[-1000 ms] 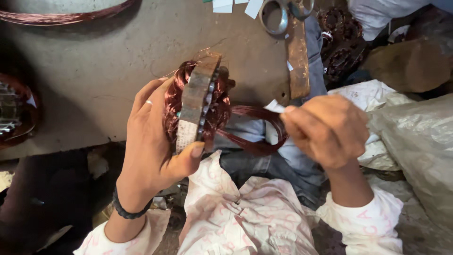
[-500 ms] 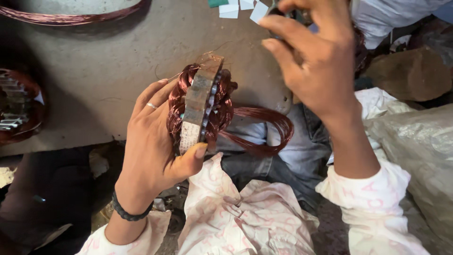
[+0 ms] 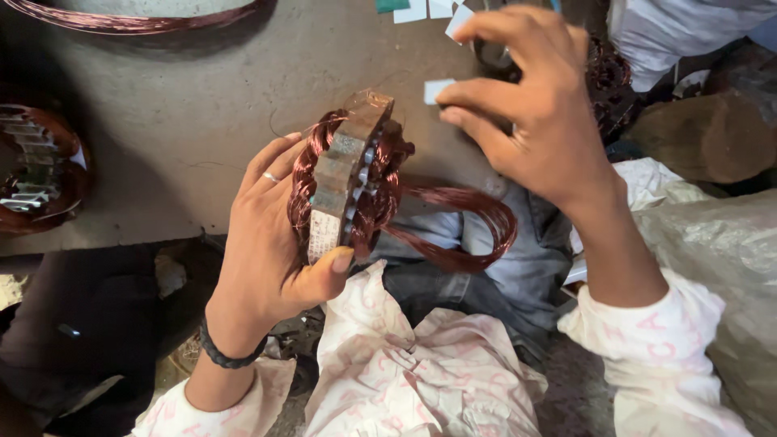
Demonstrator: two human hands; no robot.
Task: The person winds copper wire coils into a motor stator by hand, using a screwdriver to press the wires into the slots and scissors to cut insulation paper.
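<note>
My left hand (image 3: 267, 243) grips a round motor stator (image 3: 348, 178), a metal core wound with reddish copper wire, held on edge over my lap. A loose loop of copper wire (image 3: 473, 235) hangs from it to the right. My right hand (image 3: 534, 113) is stretched over the grey table (image 3: 186, 121) with its fingers apart. Its thumb and forefinger tips sit right beside a small white paper slip (image 3: 439, 90). I cannot tell whether they touch the slip.
A second wound stator (image 3: 36, 174) lies at the table's left edge, and a copper wire coil (image 3: 137, 20) lies along the top. More paper slips (image 3: 429, 10) lie at the far edge. A plastic bag (image 3: 712, 251) and a brown lump (image 3: 704, 137) sit at the right.
My right hand left the wire loop near my lap and rose up over the table to the paper slips. My left hand has kept the stator nearly still.
</note>
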